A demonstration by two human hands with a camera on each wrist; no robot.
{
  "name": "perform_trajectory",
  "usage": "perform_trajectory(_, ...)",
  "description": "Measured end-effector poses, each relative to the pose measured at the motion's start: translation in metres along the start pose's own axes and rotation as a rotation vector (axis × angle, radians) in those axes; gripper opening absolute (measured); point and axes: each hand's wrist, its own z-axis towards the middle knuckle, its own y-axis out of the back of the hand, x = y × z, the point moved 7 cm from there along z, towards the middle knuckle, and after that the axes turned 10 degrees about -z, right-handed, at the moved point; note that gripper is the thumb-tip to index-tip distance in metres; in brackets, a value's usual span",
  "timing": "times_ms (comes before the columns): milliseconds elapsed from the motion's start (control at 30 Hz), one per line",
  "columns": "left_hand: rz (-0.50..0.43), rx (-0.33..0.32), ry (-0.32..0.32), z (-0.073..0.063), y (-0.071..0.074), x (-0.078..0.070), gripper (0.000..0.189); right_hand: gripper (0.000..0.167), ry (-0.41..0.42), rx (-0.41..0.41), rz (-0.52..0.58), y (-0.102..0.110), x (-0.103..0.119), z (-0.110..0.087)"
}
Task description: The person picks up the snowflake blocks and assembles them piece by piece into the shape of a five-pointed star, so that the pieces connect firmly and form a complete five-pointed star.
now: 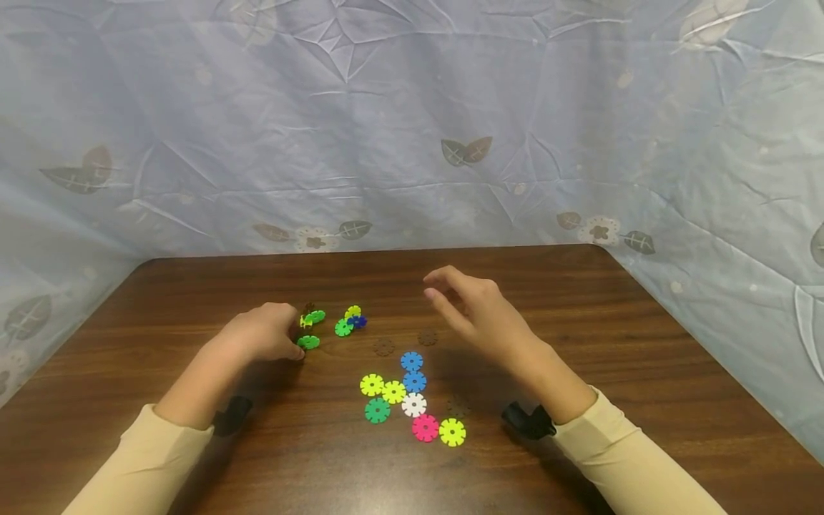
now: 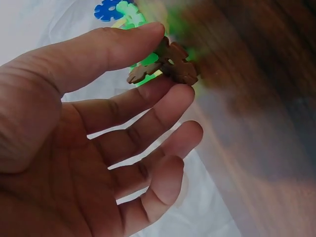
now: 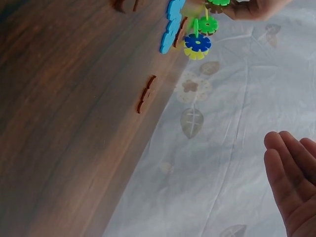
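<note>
At the left of the head view, my left hand point(image 1: 262, 333) pinches a joined cluster of notched interlocking discs. A green disc point(image 1: 309, 342) shows beside its fingertips, and in the left wrist view a brown disc point(image 2: 178, 63) lies between thumb and index finger. Just right of that hand is another joined cluster, with green point(image 1: 344, 327), yellow and dark blue point(image 1: 357, 322) discs. My right hand point(image 1: 479, 315) hovers above the table's right half, holding nothing, its fingers loosely bent. In the right wrist view, only part of this hand point(image 3: 296, 182) shows.
Loose discs lie flat mid-table: two blue point(image 1: 414, 381), a white point(image 1: 414, 405), a pink point(image 1: 425, 428), a green point(image 1: 377, 410), several yellow point(image 1: 371, 385) and several brown point(image 1: 428, 337). The brown ones blend into the wooden table point(image 1: 579, 322). A patterned curtain point(image 1: 399, 143) hangs around it.
</note>
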Motion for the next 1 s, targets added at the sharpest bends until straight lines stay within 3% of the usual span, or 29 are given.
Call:
perform_trajectory(233,0.063,-0.030,-0.002,-0.010,0.008,-0.011,0.031,0.016,-0.049,0.088,-0.034,-0.003,-0.005,0.000)
perform_trajectory(433,0.128,-0.108,-0.105,-0.025,0.008,-0.052,0.030,0.016,-0.162,0.291,-0.075,-0.010,-0.014,-0.003)
perform_trajectory(633,0.141,-0.099,-0.269,-0.029,-0.018,-0.092,0.023,0.010,-0.208,0.540,-0.095,-0.020,-0.019,-0.013)
perform_trajectory(767,0.116,-0.043,-0.368,-0.027,-0.041,-0.110,0.026,0.015,-0.207,0.721,-0.090,-0.031,-0.019,-0.024)
perform_trajectory(867,0.107,0.006,-0.396,-0.027,-0.054,-0.116,0.041,0.020,-0.220,0.840,-0.073,-0.037,-0.017,-0.031)
perform_trajectory(1000,0.106,0.032,-0.389,-0.028,-0.059,-0.119,0.049,0.025,-0.267,0.932,-0.033,-0.043,-0.013,-0.038)
